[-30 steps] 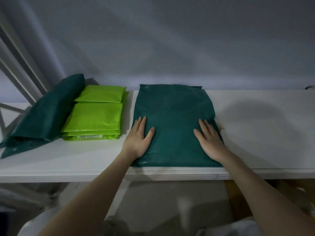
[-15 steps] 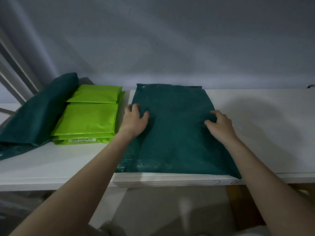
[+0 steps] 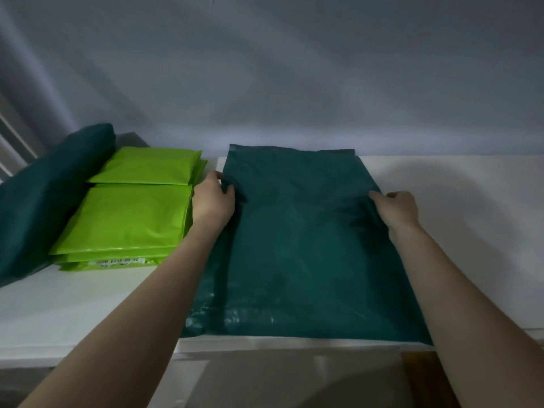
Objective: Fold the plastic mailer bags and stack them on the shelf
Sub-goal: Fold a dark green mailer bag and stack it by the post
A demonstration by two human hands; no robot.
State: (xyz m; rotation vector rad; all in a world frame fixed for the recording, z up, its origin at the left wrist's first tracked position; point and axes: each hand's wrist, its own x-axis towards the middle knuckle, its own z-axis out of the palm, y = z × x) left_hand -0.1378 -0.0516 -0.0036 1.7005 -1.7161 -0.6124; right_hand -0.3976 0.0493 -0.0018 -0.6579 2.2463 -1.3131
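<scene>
The left hand [image 3: 212, 200] pinches the left edge of a dark green bag [image 3: 297, 248], thumb on top and fingers curled under. The right hand [image 3: 398, 208] grips the bag's right edge the same way. Between them the bag lies flat on a white shelf [image 3: 459, 231], its near edge reaching the shelf's front lip. Just left of the left hand sits a stack of folded lime green bags [image 3: 129, 213], and beyond that a dark green bundle [image 3: 44, 201]. Behind everything rises a plain grey wall [image 3: 294, 69].
</scene>
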